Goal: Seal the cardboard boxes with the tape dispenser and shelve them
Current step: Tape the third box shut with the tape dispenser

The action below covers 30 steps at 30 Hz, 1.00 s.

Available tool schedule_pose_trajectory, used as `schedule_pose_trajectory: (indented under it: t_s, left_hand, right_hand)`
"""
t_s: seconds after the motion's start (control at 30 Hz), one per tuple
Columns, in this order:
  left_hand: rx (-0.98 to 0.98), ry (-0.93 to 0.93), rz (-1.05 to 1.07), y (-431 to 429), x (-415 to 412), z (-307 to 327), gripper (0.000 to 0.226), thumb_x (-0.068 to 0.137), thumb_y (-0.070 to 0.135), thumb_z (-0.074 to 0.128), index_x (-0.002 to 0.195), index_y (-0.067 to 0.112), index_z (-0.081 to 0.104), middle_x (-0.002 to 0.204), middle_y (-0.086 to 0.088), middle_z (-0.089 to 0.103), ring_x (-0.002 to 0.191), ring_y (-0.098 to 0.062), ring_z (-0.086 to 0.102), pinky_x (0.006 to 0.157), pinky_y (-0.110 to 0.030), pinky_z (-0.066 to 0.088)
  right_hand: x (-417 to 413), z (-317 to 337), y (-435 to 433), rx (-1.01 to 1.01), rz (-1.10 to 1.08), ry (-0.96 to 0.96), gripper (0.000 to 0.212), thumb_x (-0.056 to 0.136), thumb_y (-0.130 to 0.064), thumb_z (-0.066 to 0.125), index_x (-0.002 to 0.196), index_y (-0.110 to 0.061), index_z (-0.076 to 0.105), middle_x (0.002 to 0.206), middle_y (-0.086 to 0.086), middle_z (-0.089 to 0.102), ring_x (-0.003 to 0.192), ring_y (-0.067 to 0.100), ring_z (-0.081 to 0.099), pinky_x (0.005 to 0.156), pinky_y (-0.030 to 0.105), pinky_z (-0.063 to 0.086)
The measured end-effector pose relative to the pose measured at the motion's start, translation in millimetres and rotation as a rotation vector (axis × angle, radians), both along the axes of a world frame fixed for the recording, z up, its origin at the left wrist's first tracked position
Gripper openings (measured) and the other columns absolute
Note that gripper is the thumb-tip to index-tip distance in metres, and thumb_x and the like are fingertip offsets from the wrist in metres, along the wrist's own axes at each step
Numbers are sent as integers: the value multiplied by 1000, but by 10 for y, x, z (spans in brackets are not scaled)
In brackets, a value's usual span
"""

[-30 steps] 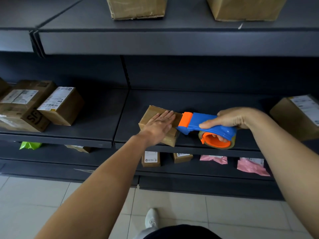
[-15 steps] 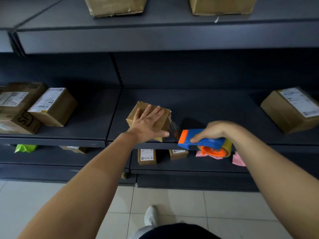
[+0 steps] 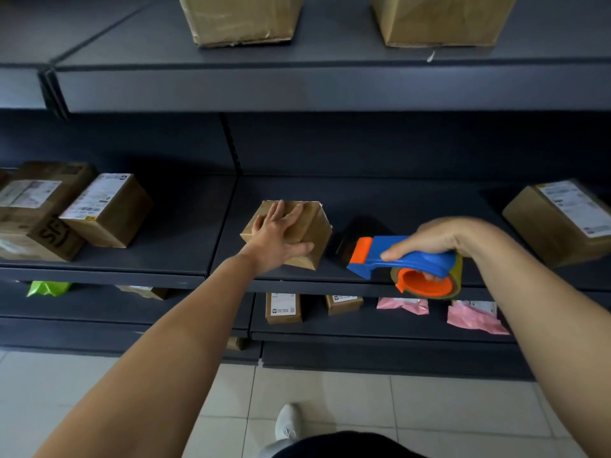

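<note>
**Q:** How far along is this?

**A:** Partway, I'd say. Biggest first: the shelving (image 3: 330,87) already holds stock: two big boxes (image 3: 241,18) up top, a labelled box (image 3: 558,223) at the right of the middle shelf (image 3: 413,206), and a cluster of labelled boxes (image 3: 105,209) in the left bay. Whether those are taped, or yours at all, can't tell from here.

**Q:** And the one being worked?

**A:** The small cardboard box (image 3: 314,226) sits on the middle shelf, approx. centre, near the front edge and turned at an angle. Your left hand (image 3: 276,238) lies flat on its top, fingers straight and spread, thumb along the near edge — pressing, not gripping. The top face has a sheen that may be tape, and no loose flap shows, so I judge this seal done or nearly so.

**Q:** Dispenser?

**A:** The tape dispenser (image 3: 390,259) is just beside the box on its right, apart from it, w/ no strip visible between the two. Your right hand (image 3: 443,238) is wrapped round the blue handle, fingertips showing inside the orange hub (image 3: 420,287).

**Q:** What's left?

**A:** Probably squaring the box up and pushing it back w/ the others — then any further boxes, tho I can't see an open one from here.
</note>
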<state>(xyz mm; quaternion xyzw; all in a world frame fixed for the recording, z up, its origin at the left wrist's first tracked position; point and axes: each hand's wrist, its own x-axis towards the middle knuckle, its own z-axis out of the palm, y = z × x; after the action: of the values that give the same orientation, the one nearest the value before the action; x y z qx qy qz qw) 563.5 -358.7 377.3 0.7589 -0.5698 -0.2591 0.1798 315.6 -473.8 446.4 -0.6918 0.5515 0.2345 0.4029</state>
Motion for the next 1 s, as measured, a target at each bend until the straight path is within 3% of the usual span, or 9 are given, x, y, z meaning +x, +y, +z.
schedule_pose_trajectory:
  t_s: [0.1, 0.2, 0.27, 0.4, 0.5, 0.57, 0.67, 0.8, 1.0]
  left_hand:
    - [-56, 358, 101, 11, 82, 68, 82, 85, 38, 68, 151, 29, 21, 158, 1, 15, 147, -16, 10, 120, -36, 12]
    - [-137, 644, 176, 45, 102, 62, 71, 90, 28, 63, 151, 23, 26, 137, 6, 50, 124, -10, 49, 98, -18, 40]
    - [-166, 736, 219, 66, 139, 3, 61, 92, 25, 60, 148, 23, 34, 125, 9, 60, 112, -7, 58, 89, -16, 44]
    - [-164, 919, 357, 65, 287, -13, 53, 79, 19, 57, 132, 17, 54, 99, -2, 69, 94, -19, 64, 84, -29, 48]
    - [-204, 850, 476, -35, 281, 134, 20, 95, 20, 48, 108, 16, 62, 82, 1, 61, 76, -15, 56, 65, -26, 44]
    - [-154, 640, 474, -136, 234, 211, 25, 99, 37, 45, 108, 19, 60, 91, 0, 61, 80, -14, 57, 63, -23, 44]
    - [-121, 451, 409, -224, 250, 184, 37, 99, 39, 45, 125, 17, 58, 102, -4, 60, 91, -17, 56, 67, -24, 45]
    - [-143, 451, 427, -225, 340, 140, 37, 98, 35, 48, 125, 12, 60, 101, -4, 62, 92, -18, 58, 75, -29, 47]
    - [-179, 462, 443, -218, 357, 162, 34, 98, 31, 50, 125, 13, 61, 104, -4, 64, 95, -17, 59, 80, -28, 45]
  right_hand:
    - [27, 163, -33, -15, 4, -68, 49, 72, -56, 71, 73, -7, 66, 59, 9, 68, 48, 15, 63, 50, 23, 51]
    - [152, 247, -19, -39, 1, -111, 48, 74, -54, 71, 71, -6, 66, 57, 8, 67, 47, 15, 63, 48, 23, 50]
    - [266, 250, -6, -47, 2, -134, 48, 75, -53, 70, 71, -6, 65, 55, 8, 67, 47, 15, 63, 49, 23, 51]
    - [494, 274, 17, -44, 41, -158, 47, 77, -53, 69, 73, -7, 65, 54, 6, 66, 47, 14, 62, 49, 22, 52]
    - [599, 324, 9, -45, 69, -152, 47, 76, -53, 69, 74, -6, 65, 52, 6, 66, 47, 13, 62, 49, 22, 52]
    - [626, 342, -8, -38, 84, -142, 46, 77, -52, 68, 74, -6, 64, 51, 4, 65, 46, 12, 61, 47, 21, 51]
    - [640, 333, -29, -23, 84, -141, 48, 76, -53, 68, 76, -6, 65, 52, 4, 66, 47, 12, 62, 47, 21, 51]
    - [498, 305, -76, 61, 11, -198, 48, 71, -51, 69, 71, -4, 62, 51, 8, 63, 41, 14, 59, 44, 22, 49]
    - [177, 211, -112, 89, -7, -219, 73, 33, -65, 86, 65, -2, 65, 57, 16, 63, 43, 19, 59, 44, 24, 50]
